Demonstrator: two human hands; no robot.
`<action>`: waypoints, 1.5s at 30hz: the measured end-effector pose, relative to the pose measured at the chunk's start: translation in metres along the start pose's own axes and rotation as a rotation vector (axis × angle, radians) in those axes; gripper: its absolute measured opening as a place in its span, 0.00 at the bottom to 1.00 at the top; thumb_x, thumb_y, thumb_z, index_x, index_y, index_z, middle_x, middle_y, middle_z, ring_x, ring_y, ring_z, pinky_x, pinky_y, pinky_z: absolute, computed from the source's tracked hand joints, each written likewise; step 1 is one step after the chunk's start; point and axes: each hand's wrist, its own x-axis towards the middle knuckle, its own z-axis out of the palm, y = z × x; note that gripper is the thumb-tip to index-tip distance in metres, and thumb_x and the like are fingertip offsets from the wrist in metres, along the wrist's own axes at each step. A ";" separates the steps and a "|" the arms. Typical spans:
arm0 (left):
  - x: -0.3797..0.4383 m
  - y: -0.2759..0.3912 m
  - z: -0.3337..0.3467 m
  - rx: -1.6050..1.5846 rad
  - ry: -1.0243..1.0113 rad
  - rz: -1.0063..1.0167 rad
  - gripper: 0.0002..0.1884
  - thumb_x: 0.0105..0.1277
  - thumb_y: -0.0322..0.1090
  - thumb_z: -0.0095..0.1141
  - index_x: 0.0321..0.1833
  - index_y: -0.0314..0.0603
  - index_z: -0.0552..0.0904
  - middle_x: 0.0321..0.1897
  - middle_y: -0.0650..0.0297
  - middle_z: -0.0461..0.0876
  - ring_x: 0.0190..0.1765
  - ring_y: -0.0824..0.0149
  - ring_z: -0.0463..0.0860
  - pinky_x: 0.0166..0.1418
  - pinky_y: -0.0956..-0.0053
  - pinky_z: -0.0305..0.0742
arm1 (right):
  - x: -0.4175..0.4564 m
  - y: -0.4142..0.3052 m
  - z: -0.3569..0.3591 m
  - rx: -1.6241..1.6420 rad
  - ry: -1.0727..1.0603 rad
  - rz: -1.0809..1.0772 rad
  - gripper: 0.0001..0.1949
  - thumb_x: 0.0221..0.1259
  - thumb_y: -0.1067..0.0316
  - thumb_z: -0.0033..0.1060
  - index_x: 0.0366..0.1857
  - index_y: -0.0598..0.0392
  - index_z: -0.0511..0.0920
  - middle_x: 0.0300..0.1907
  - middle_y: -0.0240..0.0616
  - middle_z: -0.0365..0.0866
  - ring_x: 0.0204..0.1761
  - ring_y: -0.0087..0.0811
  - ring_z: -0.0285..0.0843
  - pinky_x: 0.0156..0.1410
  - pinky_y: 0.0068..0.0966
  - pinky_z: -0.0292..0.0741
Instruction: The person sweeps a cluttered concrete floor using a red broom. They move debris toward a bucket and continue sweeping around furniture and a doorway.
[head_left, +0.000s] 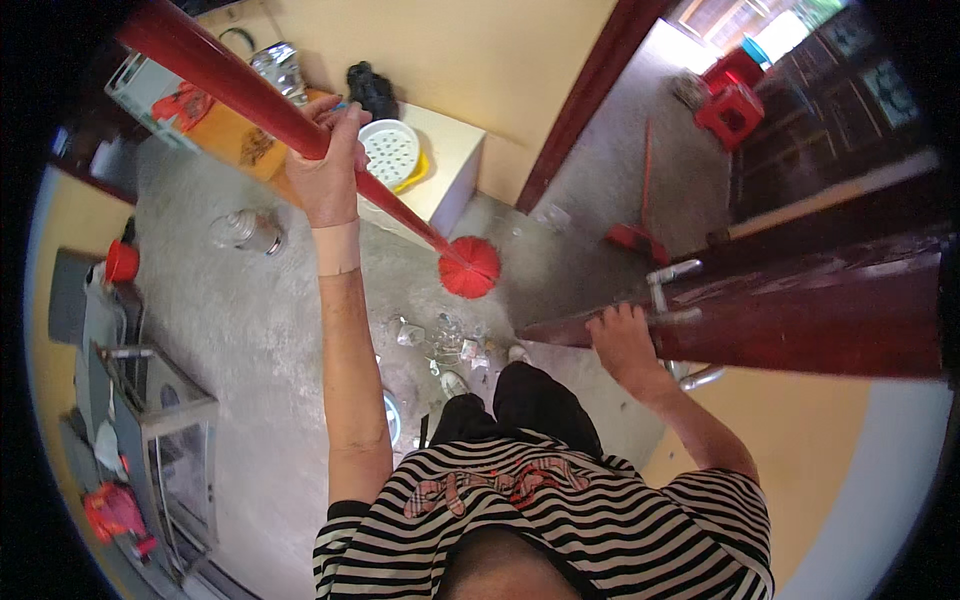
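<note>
My left hand (326, 176) is wrapped around the red handle of a broom (470, 268), whose thick end rises to the upper left. The round red bristle head points down over the concrete floor, above the litter. My right hand (624, 349) is at the edge of a dark red wooden door (795, 315), its fingers hooked over that edge just left of the metal lever handle (664, 281). Scraps of litter (457, 349), mostly paper and plastic, lie on the floor in front of my shoes.
Beyond the doorway are a long-handled red dustpan (637, 238) and red plastic stools (731, 112). A white cabinet (450, 142) by the wall bears a white perforated tray (390, 150). A glass jar (255, 231) stands on the floor; a metal-framed glass case (172, 450) is at left.
</note>
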 end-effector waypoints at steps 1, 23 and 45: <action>-0.001 -0.003 0.005 -0.014 -0.018 0.011 0.13 0.58 0.28 0.57 0.44 0.34 0.73 0.28 0.59 0.80 0.17 0.80 0.68 0.20 0.87 0.62 | -0.019 -0.010 -0.001 0.019 -0.062 0.027 0.10 0.51 0.63 0.55 0.37 0.51 0.77 0.34 0.39 0.72 0.42 0.37 0.68 0.46 0.35 0.63; -0.115 -0.136 0.298 0.185 -0.801 -0.253 0.13 0.56 0.36 0.61 0.41 0.41 0.76 0.27 0.65 0.78 0.27 0.76 0.75 0.30 0.78 0.70 | -0.066 0.073 0.091 1.471 0.187 0.901 0.20 0.54 0.59 0.55 0.51 0.53 0.72 0.36 0.42 0.74 0.38 0.41 0.73 0.48 0.32 0.70; -0.172 -0.294 0.425 0.376 -1.482 -0.395 0.21 0.51 0.45 0.61 0.45 0.44 0.74 0.39 0.56 0.77 0.44 0.56 0.78 0.45 0.68 0.72 | 0.031 0.349 0.102 1.633 0.762 0.682 0.20 0.51 0.71 0.56 0.50 0.63 0.69 0.37 0.40 0.77 0.37 0.26 0.73 0.47 0.24 0.70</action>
